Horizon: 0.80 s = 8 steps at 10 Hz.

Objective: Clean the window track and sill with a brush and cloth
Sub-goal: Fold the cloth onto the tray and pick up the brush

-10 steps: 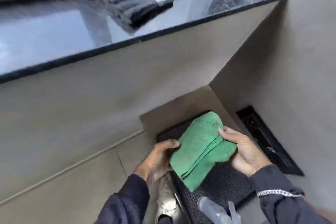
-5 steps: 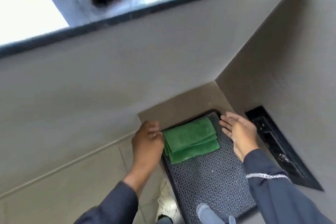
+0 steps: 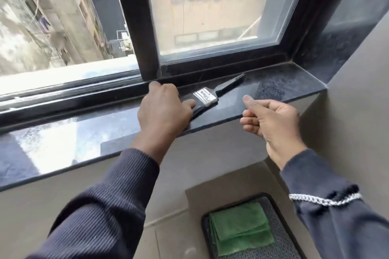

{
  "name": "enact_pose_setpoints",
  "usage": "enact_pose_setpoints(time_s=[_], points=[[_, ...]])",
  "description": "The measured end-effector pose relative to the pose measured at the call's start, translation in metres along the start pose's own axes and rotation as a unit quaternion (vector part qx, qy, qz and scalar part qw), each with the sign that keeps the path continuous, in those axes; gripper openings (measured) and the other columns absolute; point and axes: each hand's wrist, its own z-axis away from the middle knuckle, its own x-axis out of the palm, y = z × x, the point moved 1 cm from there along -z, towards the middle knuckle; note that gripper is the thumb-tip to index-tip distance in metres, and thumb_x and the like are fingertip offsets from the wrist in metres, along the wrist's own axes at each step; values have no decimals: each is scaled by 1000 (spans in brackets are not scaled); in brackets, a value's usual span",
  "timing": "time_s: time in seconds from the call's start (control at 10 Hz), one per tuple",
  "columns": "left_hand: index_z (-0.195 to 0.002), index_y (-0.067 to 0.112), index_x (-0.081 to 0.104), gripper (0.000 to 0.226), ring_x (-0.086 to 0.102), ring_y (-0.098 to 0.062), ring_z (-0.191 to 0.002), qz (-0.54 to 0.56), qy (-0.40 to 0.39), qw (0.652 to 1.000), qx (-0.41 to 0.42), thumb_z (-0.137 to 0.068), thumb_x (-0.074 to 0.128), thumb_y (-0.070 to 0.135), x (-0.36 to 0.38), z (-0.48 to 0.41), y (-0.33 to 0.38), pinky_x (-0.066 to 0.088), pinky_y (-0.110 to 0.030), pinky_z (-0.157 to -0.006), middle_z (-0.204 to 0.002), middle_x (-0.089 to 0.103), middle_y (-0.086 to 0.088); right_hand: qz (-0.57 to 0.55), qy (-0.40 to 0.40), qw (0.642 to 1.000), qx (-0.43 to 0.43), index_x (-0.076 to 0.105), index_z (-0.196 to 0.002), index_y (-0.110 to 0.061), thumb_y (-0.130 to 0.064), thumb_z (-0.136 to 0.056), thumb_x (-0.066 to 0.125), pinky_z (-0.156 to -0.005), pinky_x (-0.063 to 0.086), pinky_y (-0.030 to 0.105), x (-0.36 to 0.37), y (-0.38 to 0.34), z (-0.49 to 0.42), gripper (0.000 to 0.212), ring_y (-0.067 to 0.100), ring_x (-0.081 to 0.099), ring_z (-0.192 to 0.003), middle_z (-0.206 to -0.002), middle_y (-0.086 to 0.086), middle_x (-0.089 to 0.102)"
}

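So your left hand point(image 3: 163, 109) lay palm-down on the brush point(image 3: 205, 99), fingers draped over the bristle end, at about 12 o'clock from your chest. That grip looked pressed onto the bristles, not wrapped round them; whether it had actually closed on the brush I could not tell, since the knuckles hid the underside. The brush rested flat on the sill point(image 3: 63, 143), metal ferrule showing just past your fingers, black handle pointing off toward 2 o'clock, its tip near the window track point(image 3: 84, 99). Probably it lay that way so the handle stayed free for the other hand.

Your right hand point(image 3: 271, 120) hovered at 2 o'clock, off the sill edge, fingers curled loosely, thumb up, grasping nothing. It sat near the handle but apart from it, likely lined up to take it.

The cloth point(image 3: 240, 229) was folded green, parked on the dark mat point(image 3: 280, 216) on the floor at 5 o'clock, well apart from both hands. Folded and set low like that, it read as staged for the wiping pass, out of the way of loose dust.

Sill was glossy dark stone, grit visible toward the right corner at 1 o'clock. Track ran along the frame behind the brush, dusty-looking. The sliding pane's frame post point(image 3: 136, 21) stood right above your left hand.

My judgement: brushing step about to start, cloth step not yet begun.
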Motion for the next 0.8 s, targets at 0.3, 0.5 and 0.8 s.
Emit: enact_pose_setpoints(time_s=[0.3, 0.5, 0.8], points=[[-70, 24, 59, 14, 55, -1, -55, 242, -55, 957, 150, -77, 71, 28, 22, 100, -8, 36, -9, -49, -60, 62, 10, -68, -93, 992, 58, 66, -104, -14, -38, -74, 76, -46, 40, 20, -56, 24, 56, 40, 11, 59, -62, -90, 3, 71], [-69, 19, 56, 20, 50, -4, -55, 275, -277, 921, -10, -76, 75, 14, 189, 221, -45, 40, -25, -57, -60, 58, 8, -90, 41, 952, 288, 61, -82, -10, -5, -89, 62, -41, 35, 16, -156, 160, 98, 9, 7, 50, -51, -67, 2, 63], [-91, 16, 62, 17, 63, -29, -88, 145, -354, 917, -112, -80, 60, 3, 333, 327, -93, 54, -42, -78, -92, 69, -7, -53, 173, 865, 468, 55, -100, -5, 5, -90, 59, -51, 56, 21, -230, 353, 122, 15, 18, 61, -70, -81, 12, 58]])
